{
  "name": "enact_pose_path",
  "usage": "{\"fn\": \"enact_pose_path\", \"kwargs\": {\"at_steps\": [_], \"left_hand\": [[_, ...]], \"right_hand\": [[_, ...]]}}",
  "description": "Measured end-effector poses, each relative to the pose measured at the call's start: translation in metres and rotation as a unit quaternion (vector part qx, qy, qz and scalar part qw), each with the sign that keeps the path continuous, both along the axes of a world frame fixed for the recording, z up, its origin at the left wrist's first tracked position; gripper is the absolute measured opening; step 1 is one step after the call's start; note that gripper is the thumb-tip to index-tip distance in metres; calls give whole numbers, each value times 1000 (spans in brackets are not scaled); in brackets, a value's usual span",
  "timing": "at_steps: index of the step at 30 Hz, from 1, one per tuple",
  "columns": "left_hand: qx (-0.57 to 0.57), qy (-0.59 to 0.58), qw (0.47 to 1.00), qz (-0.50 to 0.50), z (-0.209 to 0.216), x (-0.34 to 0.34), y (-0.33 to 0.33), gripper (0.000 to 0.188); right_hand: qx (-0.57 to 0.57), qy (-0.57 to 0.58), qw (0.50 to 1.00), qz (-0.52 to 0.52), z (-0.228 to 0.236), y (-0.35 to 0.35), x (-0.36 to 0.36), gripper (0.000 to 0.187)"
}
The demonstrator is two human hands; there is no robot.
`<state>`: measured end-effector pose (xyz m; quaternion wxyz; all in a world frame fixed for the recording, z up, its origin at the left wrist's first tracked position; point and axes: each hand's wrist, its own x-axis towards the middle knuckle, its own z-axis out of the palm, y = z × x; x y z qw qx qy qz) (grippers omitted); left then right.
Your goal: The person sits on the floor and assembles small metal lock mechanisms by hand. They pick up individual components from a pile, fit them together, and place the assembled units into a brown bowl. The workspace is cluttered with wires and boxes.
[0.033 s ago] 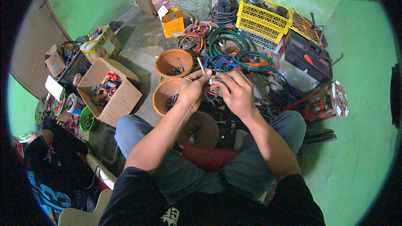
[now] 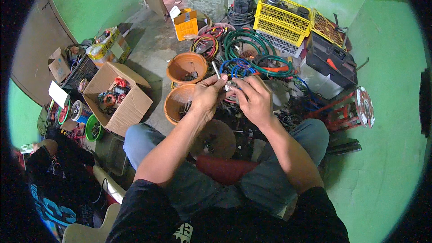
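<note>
Your left grip point(image 2: 207, 96) is clenched on a slim pale rod point(image 2: 215, 69), which stands tilted above the floor clutter point(image 2: 245, 130); your right grip point(image 2: 255, 96) meets a small pale piece point(image 2: 228, 86) at the fingertips, though whether it is pinched cannot be told. Should uneven fingertip pressure let either slip, it could drop into that dark clutter or the nearer orange bowl point(image 2: 172, 101), proving hard to recover.

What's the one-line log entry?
left hand: holding silver rod | right hand: at small pale part | nearer orange bowl: beside left hand
</note>
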<state>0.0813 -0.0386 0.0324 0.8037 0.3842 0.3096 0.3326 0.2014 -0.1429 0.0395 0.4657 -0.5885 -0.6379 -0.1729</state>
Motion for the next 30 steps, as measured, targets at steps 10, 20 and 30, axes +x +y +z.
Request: {"fn": "enact_pose_path", "kwargs": {"at_steps": [10, 20, 30], "left_hand": [[-45, -52, 997, -32, 9, -9, 2, 17], [-30, -20, 999, -28, 3, -11, 7, 17], [159, 64, 982, 83, -3, 2, -11, 25]], "right_hand": [[65, 12, 997, 47, -6, 4, -5, 21], [63, -24, 997, 38, -14, 5, -7, 24], [8, 8, 997, 76, -27, -3, -22, 23]]}}
